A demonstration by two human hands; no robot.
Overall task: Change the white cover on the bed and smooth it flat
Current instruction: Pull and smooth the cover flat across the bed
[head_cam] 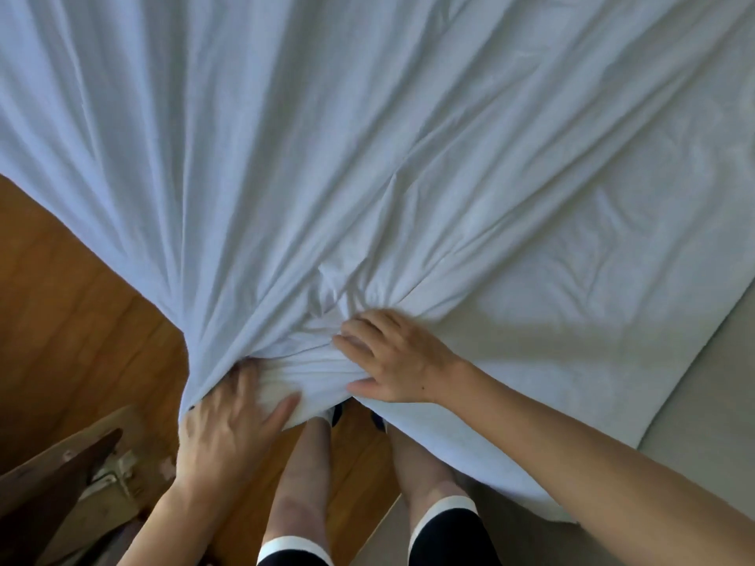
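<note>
We've bunched the wrinkled white cotton cover (367,157) at the bed's near corner, left hand (228,426) and right hand (396,357) both gripping folds; next, tuck it under.

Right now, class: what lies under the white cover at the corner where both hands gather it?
Below the bunched white cover, wooden floor and the person's feet show. The left hand and right hand grip it. The bed corner itself is hidden.

- Left hand (228,435) and right hand (398,361): bare, forearms unsleeved.
- Dark shorts (447,533) with white hem bands.
- Dark shoes (378,422) and white socks (329,416) at the feet.
</note>
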